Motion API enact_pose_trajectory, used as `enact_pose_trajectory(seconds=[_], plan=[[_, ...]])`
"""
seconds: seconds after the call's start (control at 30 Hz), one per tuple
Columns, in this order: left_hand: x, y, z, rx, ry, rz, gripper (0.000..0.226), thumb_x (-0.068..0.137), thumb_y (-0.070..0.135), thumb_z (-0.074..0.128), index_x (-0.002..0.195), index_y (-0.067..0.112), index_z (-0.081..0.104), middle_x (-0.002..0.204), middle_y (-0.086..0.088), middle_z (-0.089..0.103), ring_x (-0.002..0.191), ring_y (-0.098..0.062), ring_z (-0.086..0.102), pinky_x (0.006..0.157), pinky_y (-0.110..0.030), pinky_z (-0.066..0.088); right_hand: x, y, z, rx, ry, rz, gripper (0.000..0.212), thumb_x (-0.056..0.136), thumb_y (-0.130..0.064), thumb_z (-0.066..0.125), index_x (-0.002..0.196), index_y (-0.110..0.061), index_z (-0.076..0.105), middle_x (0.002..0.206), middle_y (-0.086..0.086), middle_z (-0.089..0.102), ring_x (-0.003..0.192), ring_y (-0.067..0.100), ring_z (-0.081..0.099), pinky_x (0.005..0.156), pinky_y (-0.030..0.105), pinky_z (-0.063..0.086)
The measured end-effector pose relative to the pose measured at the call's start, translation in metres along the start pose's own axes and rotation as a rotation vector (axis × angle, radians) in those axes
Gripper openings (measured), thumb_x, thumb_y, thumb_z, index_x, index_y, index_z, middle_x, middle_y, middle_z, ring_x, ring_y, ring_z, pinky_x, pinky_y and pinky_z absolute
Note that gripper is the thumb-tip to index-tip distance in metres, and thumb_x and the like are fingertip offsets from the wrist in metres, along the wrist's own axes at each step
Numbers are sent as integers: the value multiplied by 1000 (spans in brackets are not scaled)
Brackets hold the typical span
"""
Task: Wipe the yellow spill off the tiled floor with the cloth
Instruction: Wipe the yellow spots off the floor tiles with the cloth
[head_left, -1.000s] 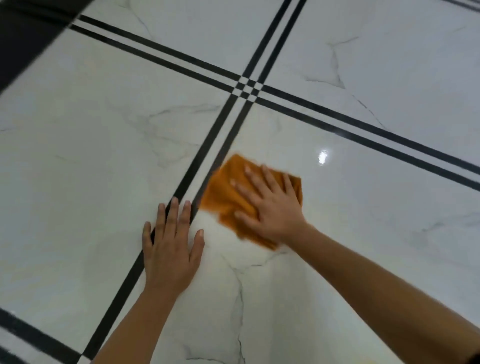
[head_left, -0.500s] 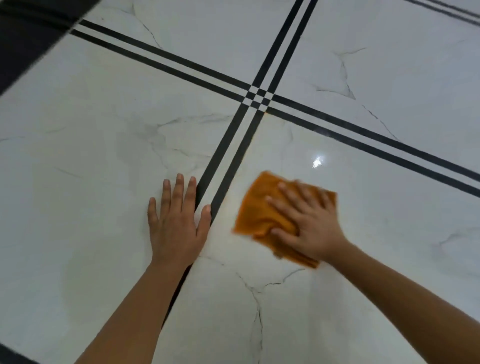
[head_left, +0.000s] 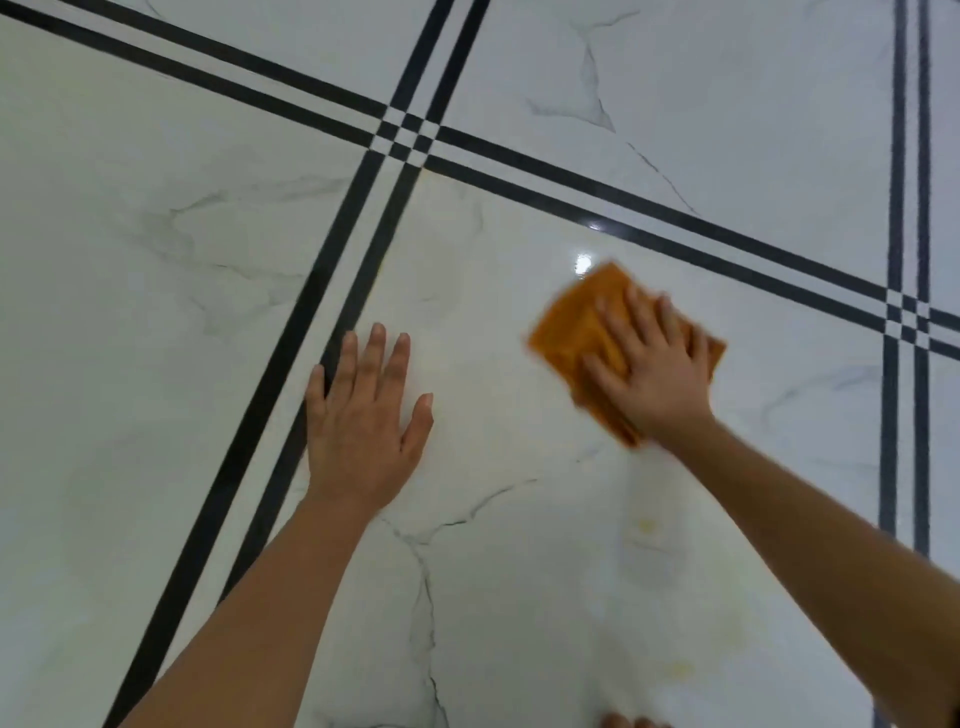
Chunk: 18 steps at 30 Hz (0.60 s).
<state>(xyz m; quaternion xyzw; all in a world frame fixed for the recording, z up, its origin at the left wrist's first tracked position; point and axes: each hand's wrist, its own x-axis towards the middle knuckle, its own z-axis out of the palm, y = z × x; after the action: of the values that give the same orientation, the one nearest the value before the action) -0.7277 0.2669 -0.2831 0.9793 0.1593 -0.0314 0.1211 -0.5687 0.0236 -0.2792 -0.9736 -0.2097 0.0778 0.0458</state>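
Glossy white marble-look floor (head_left: 156, 338) of large tiles, threaded with thin grey veins (head_left: 427, 582). Paired black stripes (head_left: 275, 364) border the tiles and cross in small checkered squares, one crossing (head_left: 408, 136) at upper centre and another at the right edge. A small bright glare (head_left: 583, 262) marks reflected light.

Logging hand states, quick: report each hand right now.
Left hand: open, flat on the tiled floor.
Right hand: open, pressing flat on the orange cloth.
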Motion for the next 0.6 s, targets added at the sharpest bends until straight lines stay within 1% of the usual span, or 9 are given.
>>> enact_pose_trajectory(seconds=[0.07,0.1,0.2,0.27,0.33,0.4,0.47,0.53,0.6], plan=[[7,10,5,-12,-14,-13,64,91,48,17,147,18,20,154,-8,20,142,-28,15,111,-49,9,33,-23,1,22,-50,133,68,84,-73,20,145,-45,5,158,-6,2,145,27,0,110,58,4],[12,16,6,-19,-17,-23,65,90,49,15,147,19,17,155,-7,17,142,-27,12,111,-48,6,29,-33,2,8,-34,57,69,84,-72,22,146,-44,6,158,-5,4,145,28,0,110,59,4],[25,34,4,-39,-22,-39,65,90,50,13,148,21,15,156,-5,14,143,-26,9,112,-47,5,-59,-14,14,-42,-61,-372,65,85,-70,23,144,-43,20,156,-3,20,144,28,11,109,56,10],[31,43,3,-53,-24,-46,66,89,50,13,147,20,15,156,-6,14,143,-26,9,112,-48,6,-101,32,3,-66,-116,-414,63,85,-72,18,143,-47,19,151,-1,32,142,27,19,108,52,16],[35,53,4,-50,-33,-30,66,89,51,11,148,21,13,156,-6,12,143,-26,7,112,-48,4,-68,65,-5,-45,-61,-208,64,84,-74,12,143,-48,16,152,-1,27,141,30,22,106,54,19],[40,62,6,-43,-25,-1,67,89,51,10,148,20,12,156,-6,12,143,-27,8,112,-47,4,3,58,-9,18,-5,120,69,82,-75,13,144,-46,9,158,-5,8,144,29,8,110,58,11],[49,70,9,-30,-17,8,66,89,51,12,147,20,15,155,-7,14,143,-28,11,112,-48,5,40,31,-8,39,-44,201,73,81,-74,18,146,-44,3,158,-6,-1,145,27,-4,112,58,2],[58,76,8,-18,-22,1,66,89,51,13,147,20,15,155,-7,15,143,-28,11,111,-48,5,18,17,-2,22,-32,-43,72,83,-72,21,146,-41,7,158,-3,4,145,28,0,111,59,4],[66,79,7,-9,-32,-16,66,89,51,12,148,21,14,156,-6,14,143,-27,10,111,-47,5,-46,33,6,4,-42,-325,66,86,-71,23,145,-42,17,156,-3,17,144,27,11,109,60,13]])
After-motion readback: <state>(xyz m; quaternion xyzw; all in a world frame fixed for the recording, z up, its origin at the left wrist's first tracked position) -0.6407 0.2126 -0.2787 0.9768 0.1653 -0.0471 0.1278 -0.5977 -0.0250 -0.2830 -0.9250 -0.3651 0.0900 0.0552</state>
